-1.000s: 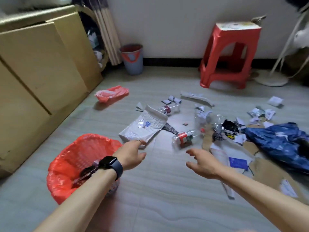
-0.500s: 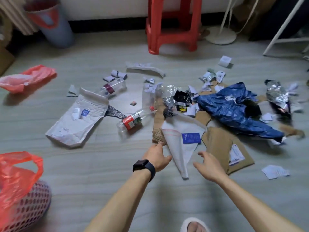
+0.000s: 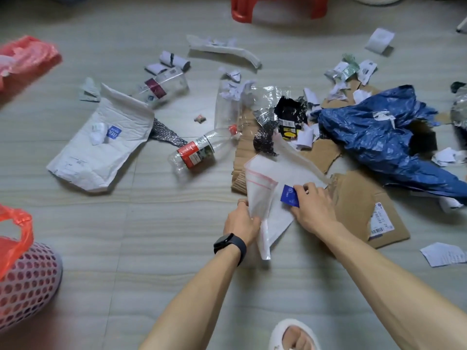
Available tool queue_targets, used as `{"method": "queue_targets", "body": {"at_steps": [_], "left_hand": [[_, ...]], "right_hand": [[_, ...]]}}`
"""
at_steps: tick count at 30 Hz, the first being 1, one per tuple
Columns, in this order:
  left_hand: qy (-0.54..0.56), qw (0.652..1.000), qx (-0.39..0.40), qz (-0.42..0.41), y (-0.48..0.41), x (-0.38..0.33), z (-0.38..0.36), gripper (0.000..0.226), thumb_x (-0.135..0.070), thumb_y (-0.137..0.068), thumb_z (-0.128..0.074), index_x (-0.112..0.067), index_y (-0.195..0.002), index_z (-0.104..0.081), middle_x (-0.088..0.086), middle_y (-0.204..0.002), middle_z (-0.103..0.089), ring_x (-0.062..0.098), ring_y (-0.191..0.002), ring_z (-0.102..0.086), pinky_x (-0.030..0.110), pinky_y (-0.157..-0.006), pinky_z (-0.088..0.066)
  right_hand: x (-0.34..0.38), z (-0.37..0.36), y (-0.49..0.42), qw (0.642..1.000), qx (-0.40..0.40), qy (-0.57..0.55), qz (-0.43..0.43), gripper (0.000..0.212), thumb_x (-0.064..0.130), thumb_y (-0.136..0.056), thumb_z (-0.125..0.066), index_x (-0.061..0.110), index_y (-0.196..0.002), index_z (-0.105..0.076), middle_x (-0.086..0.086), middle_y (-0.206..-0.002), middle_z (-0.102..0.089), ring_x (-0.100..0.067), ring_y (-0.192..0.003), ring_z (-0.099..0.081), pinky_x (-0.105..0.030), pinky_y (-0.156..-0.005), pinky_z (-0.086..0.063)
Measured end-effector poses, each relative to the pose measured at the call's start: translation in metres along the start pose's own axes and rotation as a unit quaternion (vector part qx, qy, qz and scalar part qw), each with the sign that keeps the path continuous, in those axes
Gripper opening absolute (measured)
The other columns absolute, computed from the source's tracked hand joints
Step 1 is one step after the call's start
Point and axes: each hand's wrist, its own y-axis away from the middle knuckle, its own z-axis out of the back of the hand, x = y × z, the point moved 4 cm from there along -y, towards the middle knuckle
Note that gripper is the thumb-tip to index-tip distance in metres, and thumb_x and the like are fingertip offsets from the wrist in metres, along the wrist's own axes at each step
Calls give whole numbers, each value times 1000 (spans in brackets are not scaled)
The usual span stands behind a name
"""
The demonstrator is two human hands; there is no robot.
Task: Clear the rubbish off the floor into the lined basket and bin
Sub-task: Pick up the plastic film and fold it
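A white plastic mailer bag (image 3: 269, 188) with a red seal strip and a blue label lies on the floor among scattered rubbish. My left hand (image 3: 242, 223) grips its left edge. Over the blue label my right hand (image 3: 313, 208) grips the bag's right side. The pink mesh basket (image 3: 27, 281) with its red liner stands at the left edge. A clear bottle with a red label (image 3: 199, 152) lies just beyond the bag. The bin is out of view.
A white padded envelope (image 3: 101, 142), a second clear bottle (image 3: 164, 87), cardboard pieces (image 3: 358, 205), a crumpled blue plastic sheet (image 3: 389, 137), paper scraps and black wrappers litter the floor. A red bag (image 3: 22, 61) lies far left, a red stool (image 3: 278, 8) at the top. My slippered foot (image 3: 293, 335) shows below.
The view has swung from the basket down to the rubbish pile. Both hands reached forward and took hold of the white mailer bag, left on its edge, right over the blue label.
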Motion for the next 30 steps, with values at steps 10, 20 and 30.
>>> {"method": "queue_targets", "body": {"at_steps": [10,20,30], "left_hand": [[-157,971,-134,-120,94,15,205,26,-25,-83,-60,-30,-107,-68,-2,-96,-72,22,-92,-65,30,-76,-52],[-61,861,-497,-90,303,63,463,21,-34,-81,-60,-35,-101,-67,-8,-92,-72,21,-90,-66,30,-76,-51],[45,751,-658,43,425,243,524,20,-20,-85,-59,-28,-99,-69,1,-93,-68,27,-92,-62,31,-76,-49]], "right_hand": [[77,62,114,988,15,-142,62,27,41,-99,-44,24,-98,-64,-2,-92,-71,-28,-85,-64,-40,-70,-53],[294,225,190,947,-53,-128,289,28,50,-94,-48,27,-90,-64,7,-80,-71,-19,-74,-67,-31,-66,-52],[503,212,244,886,4,-195,420,10,28,-95,-51,20,-93,-58,-4,-76,-73,-15,-52,-69,-37,-62,-58]]}}
